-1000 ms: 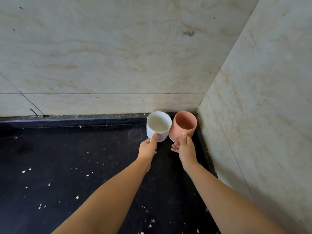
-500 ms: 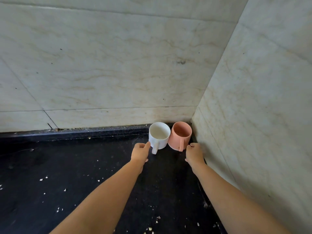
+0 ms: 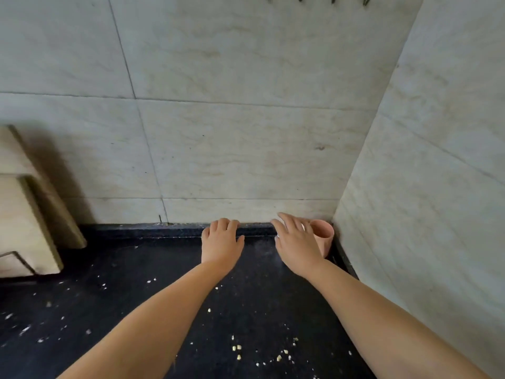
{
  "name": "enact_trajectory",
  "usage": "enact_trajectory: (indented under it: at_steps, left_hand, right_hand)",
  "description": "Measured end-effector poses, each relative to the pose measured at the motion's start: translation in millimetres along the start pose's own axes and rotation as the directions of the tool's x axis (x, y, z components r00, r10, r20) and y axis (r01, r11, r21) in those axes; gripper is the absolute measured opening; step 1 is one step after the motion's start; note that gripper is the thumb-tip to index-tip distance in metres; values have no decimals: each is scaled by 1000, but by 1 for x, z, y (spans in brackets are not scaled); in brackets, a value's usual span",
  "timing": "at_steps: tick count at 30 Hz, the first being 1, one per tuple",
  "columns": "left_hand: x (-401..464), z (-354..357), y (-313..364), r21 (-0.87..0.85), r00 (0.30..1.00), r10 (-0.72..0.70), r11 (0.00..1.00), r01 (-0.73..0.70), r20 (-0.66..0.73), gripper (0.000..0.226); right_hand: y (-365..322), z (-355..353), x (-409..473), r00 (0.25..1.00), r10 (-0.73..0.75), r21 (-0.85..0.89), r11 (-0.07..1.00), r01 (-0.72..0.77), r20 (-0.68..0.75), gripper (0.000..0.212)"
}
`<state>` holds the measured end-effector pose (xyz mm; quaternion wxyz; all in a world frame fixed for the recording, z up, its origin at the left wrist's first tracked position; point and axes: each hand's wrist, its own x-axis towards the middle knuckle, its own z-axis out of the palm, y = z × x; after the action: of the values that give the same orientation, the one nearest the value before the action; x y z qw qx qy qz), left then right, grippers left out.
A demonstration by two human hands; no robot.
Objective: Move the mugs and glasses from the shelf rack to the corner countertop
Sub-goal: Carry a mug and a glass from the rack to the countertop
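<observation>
Both hands have let go and drawn back from the far right corner: the left hand [image 3: 222,243] hangs loosely curled, the right hand [image 3: 296,246] spread, each holding nothing. The pink mug [image 3: 325,237] stands on the black countertop [image 3: 136,310] against the corner walls; the white mug is hidden behind the right hand. This pair looks delivered.

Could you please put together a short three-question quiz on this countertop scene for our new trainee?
1. True or false: the left hand grips a mug.
2. Which mug shows plainly in the corner: A) pink mug, B) blue mug, C) green mug?
3. Fill in: pale crumbs lie scattered on the black ____.

Key: 1 false, it holds nothing, fingers loosely curled. 2 A; the right hand covers nearly all of the white mug beside it. 3 countertop.
</observation>
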<state>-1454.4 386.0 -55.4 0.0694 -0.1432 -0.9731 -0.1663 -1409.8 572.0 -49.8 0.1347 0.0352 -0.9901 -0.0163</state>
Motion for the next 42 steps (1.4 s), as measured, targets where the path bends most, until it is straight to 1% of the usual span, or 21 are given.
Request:
enact_trajectory:
  at_steps: [2, 4, 6, 8, 9, 11, 13, 15, 17, 18, 23, 25, 29, 31, 32, 36, 38, 42]
  left_hand:
    - [-17, -17, -22, 95, 1000, 12, 995, -10, -21, 42]
    - [-36, -34, -44, 124, 998, -46, 991, 51, -41, 42]
    - [-64, -49, -64, 130, 987, -140, 980, 149, -81, 43]
    - [-96, -61, -81, 129, 961, -248, 956, 264, -124, 43]
    - [-111, -65, -86, 120, 941, -301, 940, 320, -153, 43]
    - [-160, -74, -94, 110, 880, -436, 881, 460, -190, 42]
    - [-194, -76, -97, 92, 834, -506, 840, 534, -219, 41]
    - [-236, -80, -97, 63, 776, -586, 787, 613, -234, 40]
    - [-282, -91, -100, 60, 726, -637, 739, 671, -260, 40]
    - [-303, -96, -104, 58, 696, -663, 711, 701, -276, 40]
    - [-427, -134, -117, 58, 493, -784, 512, 857, -377, 40]
    - [-465, -143, -118, 54, 443, -803, 461, 886, -399, 39]
    - [-579, -171, -119, -10, 255, -855, 290, 957, -451, 39]
    - [-640, -183, -119, -41, 172, -868, 216, 976, -466, 40]
    - [-668, -190, -117, -49, 142, -872, 186, 981, -468, 40]
    - [-790, -217, -111, -47, 44, -880, 75, 996, -473, 38]
    - [-857, -232, -109, -48, -17, -868, 8, 999, -497, 38]
    - [-962, -255, -101, -104, -175, -844, -142, 984, -507, 35]
  right_hand:
    - [-21, -4, 6, 996, -84, 22, 996, 84, 14, 43]
    - [-42, -6, 11, 986, -162, 31, 987, 160, 36, 45]
    - [-66, -8, 12, 968, -244, 66, 968, 241, 50, 46]
    - [-91, -11, 7, 944, -326, 99, 942, 320, 49, 46]
    - [-102, -14, 4, 928, -368, 109, 926, 361, 51, 46]
    - [-131, -18, -17, 873, -483, 125, 872, 474, 62, 47]
    - [-151, -21, -30, 837, -543, 148, 834, 531, 63, 47]
    - [-174, -26, -49, 787, -612, 165, 787, 595, 81, 47]
    - [-206, -31, -67, 731, -676, 192, 732, 654, 88, 47]
    - [-224, -35, -77, 700, -708, 209, 701, 682, 87, 46]
    - [-322, -60, -143, 489, -872, 233, 480, 846, 23, 47]
    - [-351, -69, -166, 435, -900, 244, 423, 873, 6, 48]
    - [-433, -99, -247, 267, -961, 244, 243, 939, -72, 47]
    - [-473, -117, -295, 186, -977, 245, 156, 957, -104, 48]
    - [-491, -125, -319, 159, -980, 254, 125, 959, -119, 48]
    - [-557, -160, -429, 54, -984, 289, 2, 957, -172, 49]
    - [-591, -178, -489, -19, -981, 290, -76, 954, -192, 49]
    - [-643, -206, -584, -140, -966, 301, -202, 932, -215, 47]
